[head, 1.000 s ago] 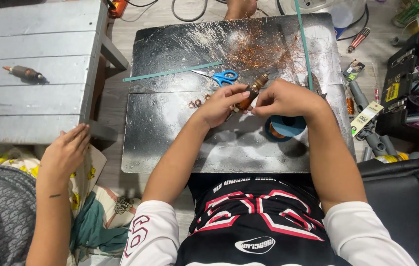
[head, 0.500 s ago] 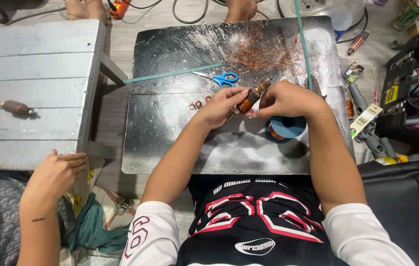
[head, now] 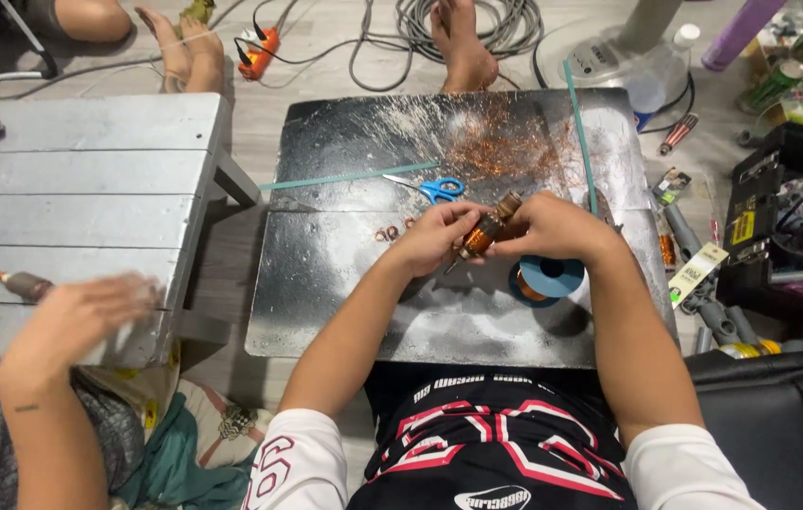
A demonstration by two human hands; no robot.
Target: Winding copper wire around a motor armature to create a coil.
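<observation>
Both of my hands hold a small motor armature wound with copper wire, above a scratched metal sheet. My left hand grips its lower end. My right hand holds the upper end by the shaft. A blue spool of copper wire lies on the sheet just below my right hand. Blue-handled scissors rest on the sheet beyond my hands, near a patch of loose copper strands.
A co-worker's hand rests on a grey wooden bench at left, next to another armature. A toolbox and tools crowd the right. Cables and bare feet lie at the far edge.
The view has shifted and my hands have turned the armature slightly. The co-worker's hand has moved up onto the bench edge.
</observation>
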